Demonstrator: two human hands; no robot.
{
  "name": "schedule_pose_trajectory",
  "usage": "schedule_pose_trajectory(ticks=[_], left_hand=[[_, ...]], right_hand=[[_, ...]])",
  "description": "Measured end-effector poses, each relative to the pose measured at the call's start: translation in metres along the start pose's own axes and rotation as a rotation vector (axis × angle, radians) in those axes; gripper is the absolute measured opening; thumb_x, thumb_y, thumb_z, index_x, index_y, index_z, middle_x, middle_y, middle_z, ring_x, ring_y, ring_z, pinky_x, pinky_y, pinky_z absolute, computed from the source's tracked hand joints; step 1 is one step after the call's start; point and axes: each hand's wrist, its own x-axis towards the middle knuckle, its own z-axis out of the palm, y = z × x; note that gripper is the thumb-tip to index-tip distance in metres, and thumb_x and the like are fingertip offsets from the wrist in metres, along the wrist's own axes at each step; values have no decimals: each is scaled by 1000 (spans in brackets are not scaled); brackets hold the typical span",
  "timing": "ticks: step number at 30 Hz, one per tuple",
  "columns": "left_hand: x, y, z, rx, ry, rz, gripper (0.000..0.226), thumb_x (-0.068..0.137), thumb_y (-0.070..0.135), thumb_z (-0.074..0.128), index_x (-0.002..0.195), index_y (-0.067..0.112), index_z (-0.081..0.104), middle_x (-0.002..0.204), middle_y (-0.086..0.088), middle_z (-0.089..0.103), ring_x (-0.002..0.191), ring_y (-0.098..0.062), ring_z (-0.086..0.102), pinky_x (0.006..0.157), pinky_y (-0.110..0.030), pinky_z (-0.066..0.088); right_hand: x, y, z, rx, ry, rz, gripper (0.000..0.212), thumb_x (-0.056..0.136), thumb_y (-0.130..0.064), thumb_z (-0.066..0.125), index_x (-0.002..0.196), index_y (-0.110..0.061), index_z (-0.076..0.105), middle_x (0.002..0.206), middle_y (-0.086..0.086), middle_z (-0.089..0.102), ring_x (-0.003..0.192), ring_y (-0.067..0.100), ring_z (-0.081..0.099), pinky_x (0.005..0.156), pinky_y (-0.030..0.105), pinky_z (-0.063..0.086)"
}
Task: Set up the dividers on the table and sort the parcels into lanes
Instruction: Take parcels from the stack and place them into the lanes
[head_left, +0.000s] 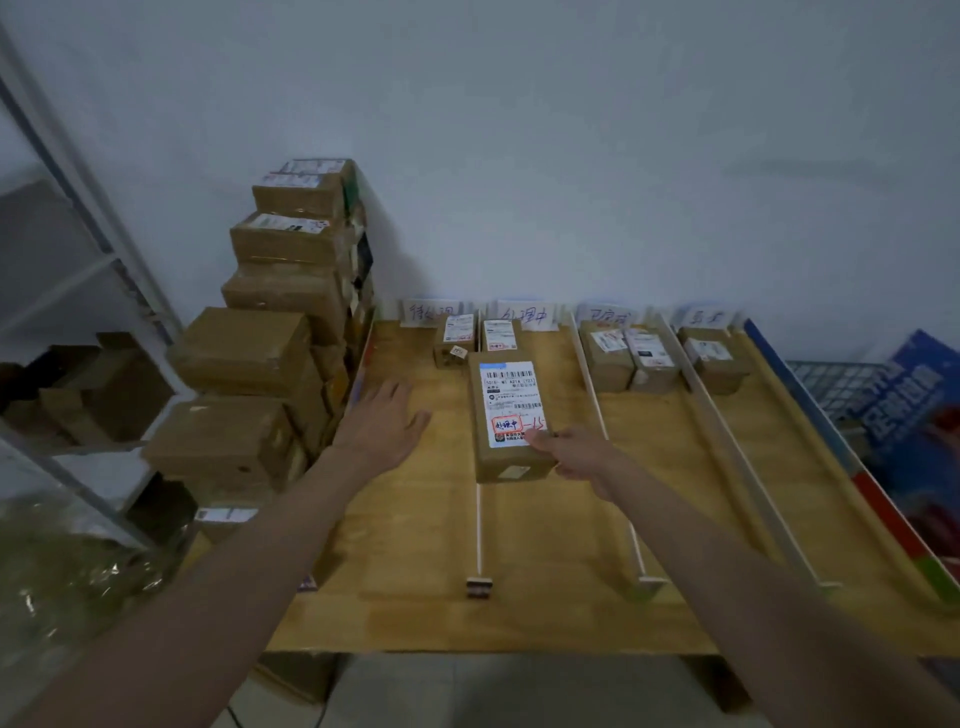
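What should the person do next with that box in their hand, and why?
Probably slide the box rightward into the second lane: the right hand holds its near end, it lies over the white divider, and its red stamp seems to match that lane's sign.

We hold a brown cardboard parcel with a white label (509, 418) in our right hand (574, 453) over a wooden table (415, 571); our left hand (382, 421) hovers flat beside it.
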Motion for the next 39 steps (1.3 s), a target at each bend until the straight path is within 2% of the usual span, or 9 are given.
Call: schedule_pose_trajectory(ticks=[5, 12, 17, 21, 26, 32, 37, 39], left_hand=[[8, 46, 28, 87, 25, 43, 55, 103, 46, 35, 149, 15, 33, 154, -6, 35, 142, -24, 31, 115, -37, 26], [35, 86, 49, 150, 26, 97, 57, 103, 45, 34, 151, 14, 31, 156, -4, 32, 145, -21, 26, 116, -36, 23], [77, 93, 59, 143, 16, 128, 57, 103, 45, 35, 149, 13, 32, 154, -5, 36, 143, -23, 30, 117, -37, 24], [116, 94, 71, 117, -5, 127, 58, 102, 46, 35, 149, 12, 33, 156, -7, 35, 143, -24, 31, 118, -38, 25], [153, 93, 83, 138, -42, 142, 56, 102, 45, 34, 147, 12, 35, 151, -5, 38, 138, -23, 35, 114, -36, 27], [197, 87, 98, 127, -84, 115, 55, 102, 45, 35, 147, 13, 35, 152, -5, 37, 140, -22, 34, 115, -36, 27], [237, 81, 109, 114, -92, 74, 49, 102, 42, 37, 140, 12, 43, 143, -5, 47, 133, -22, 42, 110, -36, 31], [256, 79, 113, 117, -103, 46, 51, 102, 42, 36, 143, 12, 40, 146, -5, 45, 136, -22, 39, 113, -36, 29]], right_hand=[[3, 25, -33, 54, 146, -13, 42, 92, -40, 67, 118, -7, 68, 117, 8, 69, 111, 27, 63, 103, 47, 49], [28, 38, -61, 12, 224, 12, 51, 91, -45, 66, 121, -4, 68, 120, 11, 68, 112, 27, 63, 100, 45, 51], [61, 36, -73, 34, 249, 41, 49, 93, -42, 65, 126, -5, 66, 119, 9, 68, 109, 25, 64, 97, 42, 53], [87, 33, -84, 6, 295, 63, 47, 95, -41, 62, 123, -3, 66, 118, 11, 67, 108, 27, 64, 89, 39, 53], [124, 34, -96, 18, 332, 112, 46, 93, -43, 64, 115, -3, 70, 113, 12, 70, 103, 27, 66, 87, 41, 54], [178, 25, -107, 19, 319, 164, 46, 94, -41, 64, 118, -1, 68, 113, 13, 69, 103, 27, 65, 82, 37, 52], [240, 11, -116, -21, 256, 158, 44, 96, -39, 61, 123, -4, 65, 118, 11, 67, 108, 27, 63, 93, 39, 54], [268, 7, -120, -40, 236, 176, 44, 96, -39, 60, 122, -3, 64, 117, 12, 67, 107, 27, 64, 95, 42, 54]])
